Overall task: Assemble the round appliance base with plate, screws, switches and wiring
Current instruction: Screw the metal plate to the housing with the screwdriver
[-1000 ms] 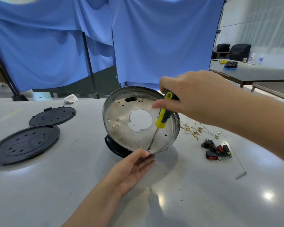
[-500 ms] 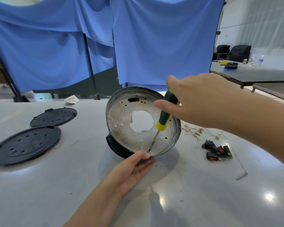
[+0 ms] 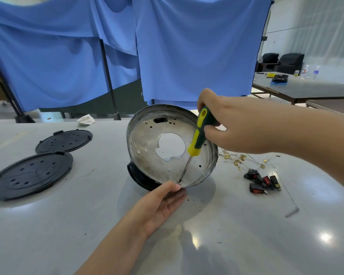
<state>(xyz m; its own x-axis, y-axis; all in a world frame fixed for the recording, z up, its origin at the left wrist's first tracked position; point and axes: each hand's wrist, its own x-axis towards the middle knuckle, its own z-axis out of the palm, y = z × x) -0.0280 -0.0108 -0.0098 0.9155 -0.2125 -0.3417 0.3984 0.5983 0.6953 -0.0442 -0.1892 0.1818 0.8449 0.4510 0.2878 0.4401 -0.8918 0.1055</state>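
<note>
Steadying the tilted metal plate (image 3: 157,155) from the near side, the left hand (image 3: 159,205) lies palm up on the tabletop (image 3: 68,225), fingers relaxed and nearly straight, thumb tip touching the plate's lower rim just beside the screwdriver tip. Above it, the right hand (image 3: 232,128) has its fingers curled round the green and yellow screwdriver (image 3: 197,139), whose shaft slants down to a point near that lower rim; the screw itself is too small to make out. The plate leans on a black base (image 3: 139,179) behind it. Driving well likely means keeping the shaft in line with the screw, pressing firmly and bracing the rim so it cannot rock. To the right lie switches (image 3: 262,181) and wires (image 3: 242,159); two black lids (image 3: 32,173) sit left.
</note>
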